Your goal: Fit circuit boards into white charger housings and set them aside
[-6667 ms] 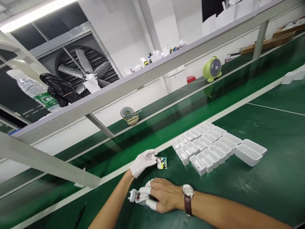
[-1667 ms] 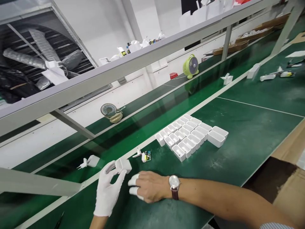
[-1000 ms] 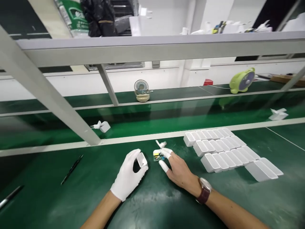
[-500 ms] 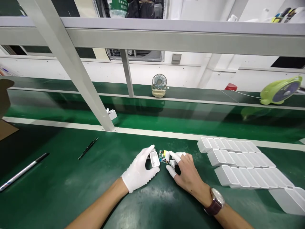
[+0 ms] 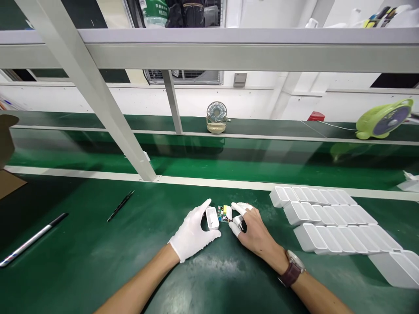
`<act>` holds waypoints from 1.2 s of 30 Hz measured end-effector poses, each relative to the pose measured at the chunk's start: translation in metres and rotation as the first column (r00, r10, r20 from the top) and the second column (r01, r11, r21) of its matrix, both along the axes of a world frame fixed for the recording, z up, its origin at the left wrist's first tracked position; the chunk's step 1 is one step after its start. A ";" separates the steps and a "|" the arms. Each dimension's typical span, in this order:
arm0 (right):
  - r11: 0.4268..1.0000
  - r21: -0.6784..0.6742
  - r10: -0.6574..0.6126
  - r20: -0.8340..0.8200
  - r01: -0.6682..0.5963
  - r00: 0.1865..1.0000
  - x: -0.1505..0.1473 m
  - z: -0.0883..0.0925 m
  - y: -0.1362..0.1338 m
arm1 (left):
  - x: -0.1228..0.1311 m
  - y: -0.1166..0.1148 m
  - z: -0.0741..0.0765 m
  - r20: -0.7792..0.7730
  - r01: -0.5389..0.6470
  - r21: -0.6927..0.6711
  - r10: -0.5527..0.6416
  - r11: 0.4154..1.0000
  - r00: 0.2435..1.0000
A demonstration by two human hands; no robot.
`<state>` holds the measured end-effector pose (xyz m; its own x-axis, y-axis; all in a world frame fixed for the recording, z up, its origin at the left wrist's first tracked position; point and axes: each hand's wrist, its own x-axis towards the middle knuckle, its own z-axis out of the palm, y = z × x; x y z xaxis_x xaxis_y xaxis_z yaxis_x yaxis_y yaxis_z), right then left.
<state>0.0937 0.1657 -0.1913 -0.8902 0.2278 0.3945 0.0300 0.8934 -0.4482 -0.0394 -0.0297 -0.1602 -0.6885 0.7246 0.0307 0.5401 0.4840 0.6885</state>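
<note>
My left hand [image 5: 195, 233], in a white glove, holds a small white rectangular housing [image 5: 212, 218] between thumb and fingers, its open face up. Just right of the housing lies a small circuit board [image 5: 224, 213] with a yellow component and a white part at its right end. My right hand [image 5: 250, 226] has white finger cots and wears a watch. Its thumb and fingers close around a small white plug piece [image 5: 238, 221], beside the board's right end. The fingers partly hide that piece.
Rows of white bins [image 5: 334, 218] stand at the right. A black pen [image 5: 121, 206] and a silver marker [image 5: 32, 240] lie at the left. A cardboard flap [image 5: 9, 183] is at the left edge. Beyond the pale rail [image 5: 212, 182], a green belt carries white items; fans stand behind.
The white item behind the slanted post has shifted left on the belt, and another has appeared at the far right. My right fingers have shifted slightly around the plug piece. The view has moved slightly.
</note>
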 end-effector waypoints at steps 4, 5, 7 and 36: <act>0.997 0.016 0.070 -0.044 -0.070 0.997 -0.004 -0.002 0.001 | 0.001 0.006 -0.003 -0.119 -0.022 0.013 0.023 1.000 0.993; 0.997 0.012 0.074 -0.064 -0.074 0.995 -0.005 -0.002 0.001 | 0.001 0.007 -0.002 -0.135 -0.015 0.027 0.018 1.000 0.991; 0.998 -0.004 0.058 -0.117 -0.059 0.991 -0.005 0.001 0.000 | 0.001 0.008 0.000 -0.128 -0.009 0.063 0.017 0.998 0.992; 0.956 0.170 0.287 -0.388 -0.238 0.876 0.021 0.027 -0.019 | 0.003 -0.001 -0.004 -0.466 0.262 0.183 -0.151 0.947 0.872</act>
